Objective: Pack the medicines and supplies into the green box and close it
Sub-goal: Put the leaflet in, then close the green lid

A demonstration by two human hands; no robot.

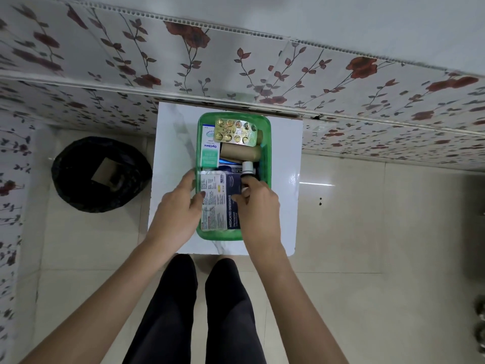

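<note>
Head view: both hands (181, 214) press dressings packet (220, 200) into green box (266, 143)

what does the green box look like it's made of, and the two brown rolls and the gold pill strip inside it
Green box: translucent plastic, probably; the white table shows through its glossy walls.
Brown rolls: matte, paper-wrapped or cardboard-like; which one can't be told.
Gold pill strip: metallic foil, apparently, shiny with raised round blisters.

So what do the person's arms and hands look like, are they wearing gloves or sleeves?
No gloves and no sleeves in view: both forearms are bare down to the bottom of the picture. The left hand and right hand show no rings, watch or bracelets that can be made out. The fingernails look short and unpainted. Below, black trousers cover the legs.
</note>
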